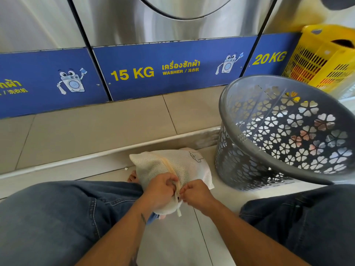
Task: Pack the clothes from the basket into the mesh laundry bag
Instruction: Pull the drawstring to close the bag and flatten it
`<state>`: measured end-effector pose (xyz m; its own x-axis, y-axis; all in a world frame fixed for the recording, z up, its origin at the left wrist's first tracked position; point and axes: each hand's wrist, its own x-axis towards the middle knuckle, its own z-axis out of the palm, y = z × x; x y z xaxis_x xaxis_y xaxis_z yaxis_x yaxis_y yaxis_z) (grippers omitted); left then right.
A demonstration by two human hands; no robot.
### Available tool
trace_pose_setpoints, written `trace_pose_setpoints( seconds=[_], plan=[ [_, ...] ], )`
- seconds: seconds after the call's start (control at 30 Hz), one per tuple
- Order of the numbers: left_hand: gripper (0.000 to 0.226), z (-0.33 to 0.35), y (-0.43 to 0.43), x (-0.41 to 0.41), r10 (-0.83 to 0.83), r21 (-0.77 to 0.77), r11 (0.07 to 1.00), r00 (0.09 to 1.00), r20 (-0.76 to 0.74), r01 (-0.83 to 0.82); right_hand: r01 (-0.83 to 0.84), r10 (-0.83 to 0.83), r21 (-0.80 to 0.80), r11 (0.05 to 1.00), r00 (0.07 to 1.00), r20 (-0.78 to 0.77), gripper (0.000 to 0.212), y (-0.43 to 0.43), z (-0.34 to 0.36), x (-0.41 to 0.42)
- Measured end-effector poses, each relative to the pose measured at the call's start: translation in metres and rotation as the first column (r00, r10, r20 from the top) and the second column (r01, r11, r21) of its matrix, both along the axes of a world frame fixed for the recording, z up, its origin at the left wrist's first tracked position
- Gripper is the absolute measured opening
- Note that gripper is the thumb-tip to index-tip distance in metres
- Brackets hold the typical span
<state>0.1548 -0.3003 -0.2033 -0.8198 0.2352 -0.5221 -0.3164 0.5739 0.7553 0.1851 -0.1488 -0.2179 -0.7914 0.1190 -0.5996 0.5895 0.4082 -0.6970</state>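
1. Head view: steel washers (163,25) across the top, blue 15 KG panel (172,68) below.
2. Grey basket (284,131) tipped on its side, right of me on the tile floor (96,127).
3. White mesh laundry bag (172,164) stuffed, between my knees.
4. My left hand (161,191) and right hand (196,192) together, both pinching the bag's zipper (177,186).

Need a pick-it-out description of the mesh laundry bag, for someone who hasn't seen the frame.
Start at the blue 15 KG washer panel and drop to the tiled floor in front. The mesh laundry bag lies there between the person's knees, left of the tilted grey basket. It is the only white, soft netted item, stuffed, with a zipper pinched by the left hand and the right hand.
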Motion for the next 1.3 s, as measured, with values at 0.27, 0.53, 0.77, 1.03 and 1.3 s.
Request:
trace_pose_setpoints(
  seconds=[0.27,0.53,0.77,1.03,1.3],
  plan=[
    [0.029,-0.001,0.004,-0.005,0.185,0.135,0.969,0.972,0.144,-0.205,0.088,-0.089,-0.081,0.993,0.996,-0.017,0.026,-0.002,-0.006,0.002],
    [0.028,-0.002,0.007,-0.011,0.272,0.117,0.948,0.946,0.179,-0.295,0.094,-0.097,-0.042,0.995,0.993,-0.069,0.021,-0.010,-0.013,0.002],
    [0.020,-0.001,0.013,-0.016,0.302,0.065,0.948,0.943,0.137,-0.313,0.124,-0.128,-0.033,0.992,0.980,-0.150,0.022,-0.015,-0.020,0.004],
    [0.018,0.000,0.012,-0.017,0.302,0.019,0.952,0.949,0.089,-0.305,0.095,-0.120,-0.183,0.979,0.984,-0.131,0.021,-0.006,-0.016,0.006],
    [0.029,0.001,0.014,-0.015,0.328,0.022,0.943,0.939,0.105,-0.332,0.089,-0.097,-0.061,0.994,0.986,-0.137,0.023,-0.013,-0.016,0.004]
  ],
)
